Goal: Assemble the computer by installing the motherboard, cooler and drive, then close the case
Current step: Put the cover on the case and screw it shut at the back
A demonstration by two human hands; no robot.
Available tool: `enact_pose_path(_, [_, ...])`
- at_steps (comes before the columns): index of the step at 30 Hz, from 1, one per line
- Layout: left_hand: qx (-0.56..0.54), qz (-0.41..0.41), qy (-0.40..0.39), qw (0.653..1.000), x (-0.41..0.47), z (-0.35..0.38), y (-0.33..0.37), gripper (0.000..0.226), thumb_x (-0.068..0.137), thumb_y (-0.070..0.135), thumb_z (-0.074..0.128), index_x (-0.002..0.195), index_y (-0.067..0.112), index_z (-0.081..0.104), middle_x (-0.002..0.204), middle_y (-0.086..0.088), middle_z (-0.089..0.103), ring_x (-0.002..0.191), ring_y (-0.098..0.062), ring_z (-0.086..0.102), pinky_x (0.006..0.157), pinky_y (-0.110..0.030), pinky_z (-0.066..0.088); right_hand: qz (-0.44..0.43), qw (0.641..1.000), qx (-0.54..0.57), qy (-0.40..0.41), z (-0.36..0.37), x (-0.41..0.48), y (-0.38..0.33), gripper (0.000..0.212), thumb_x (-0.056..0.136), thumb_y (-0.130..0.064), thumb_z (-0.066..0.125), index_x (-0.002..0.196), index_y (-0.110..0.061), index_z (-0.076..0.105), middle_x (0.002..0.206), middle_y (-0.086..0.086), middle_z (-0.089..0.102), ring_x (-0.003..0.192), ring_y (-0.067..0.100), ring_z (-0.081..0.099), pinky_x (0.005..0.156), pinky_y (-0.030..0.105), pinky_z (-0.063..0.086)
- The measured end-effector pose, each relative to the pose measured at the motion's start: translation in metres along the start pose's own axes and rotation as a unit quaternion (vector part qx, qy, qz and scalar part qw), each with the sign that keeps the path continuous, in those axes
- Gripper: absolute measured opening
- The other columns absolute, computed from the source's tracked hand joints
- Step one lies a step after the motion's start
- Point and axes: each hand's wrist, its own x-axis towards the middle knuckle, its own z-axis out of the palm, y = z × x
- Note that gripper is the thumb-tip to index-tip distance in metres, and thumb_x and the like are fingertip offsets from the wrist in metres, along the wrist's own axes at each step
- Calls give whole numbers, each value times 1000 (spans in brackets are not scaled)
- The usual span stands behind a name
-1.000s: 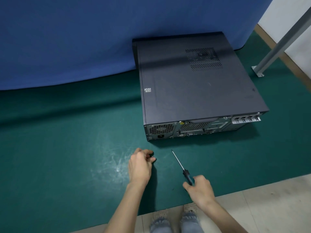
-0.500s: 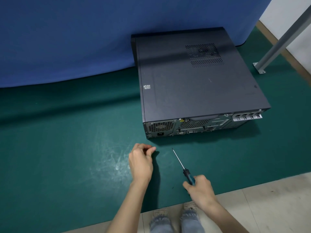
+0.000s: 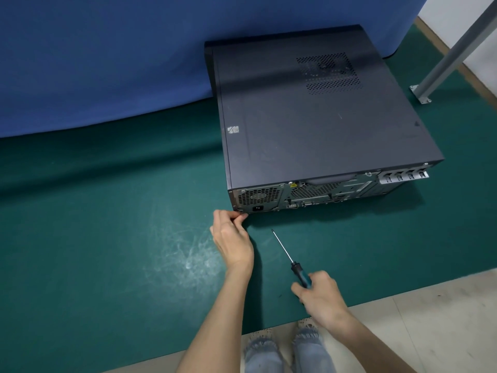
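A dark grey computer case (image 3: 309, 117) lies flat on the green mat (image 3: 107, 238) with its side panel on top. Its rear panel with the power socket faces me. My left hand (image 3: 234, 243) is at the case's rear lower left corner, thumb and fingertips pinched together on something small that looks like a screw, mostly hidden by the fingers. My right hand (image 3: 322, 300) grips the teal and black handle of a screwdriver (image 3: 282, 246). Its thin shaft points up and left toward the case, with the tip a short way from the rear panel.
A blue cloth (image 3: 107, 63) hangs behind the mat and the case. A slanted grey metal post (image 3: 451, 55) is bolted down at the right. Pale floor tiles (image 3: 430, 319) border the mat's near edge, where my knees (image 3: 285, 351) show.
My left hand has moved forward from the mat to the case's rear lower left corner, fingers still pinched. My right hand with the screwdriver has hardly shifted.
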Motion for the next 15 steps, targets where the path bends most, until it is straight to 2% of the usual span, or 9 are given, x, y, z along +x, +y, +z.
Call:
enact_pose_path(3, [10, 16, 4, 1000, -1, 5, -4, 9, 84, -8, 60, 80, -1, 56, 87, -13, 54, 76, -26, 44, 67, -21, 25, 0, 1000, 2, 0, 1, 1, 0, 35, 80, -17, 64, 52, -14, 43, 54, 6, 51, 50, 21, 40, 49, 27, 32])
enact_pose_path(7, [30, 54, 18, 998, -1, 6, -8, 12, 82, -9, 62, 78, 0, 54, 84, -14, 52, 71, -20, 37, 70, -40, 37, 0, 1000, 3, -2, 3, 1, 0, 38, 80, -17, 65, 51, -14, 41, 52, 4, 49, 50, 21, 40, 49, 27, 32])
enact_pose_path(10, [41, 68, 24, 997, 0, 7, -6, 15, 81, -9, 63, 77, 1, 53, 80, -13, 51, 67, -26, 45, 72, -36, 31, 0, 1000, 8, -2, 3, 0, 1, 39, 80, -17, 65, 50, -14, 40, 51, 3, 48, 49, 22, 39, 50, 27, 32])
enact_pose_path(15, [37, 48, 32, 998, -2, 8, -6, 12, 82, -7, 63, 78, 1, 54, 80, -13, 54, 69, -29, 50, 74, -26, 21, 3, 1000, 15, -9, 2, 0, 2, 36, 80, -17, 64, 52, -14, 41, 52, 4, 48, 49, 21, 39, 49, 26, 33])
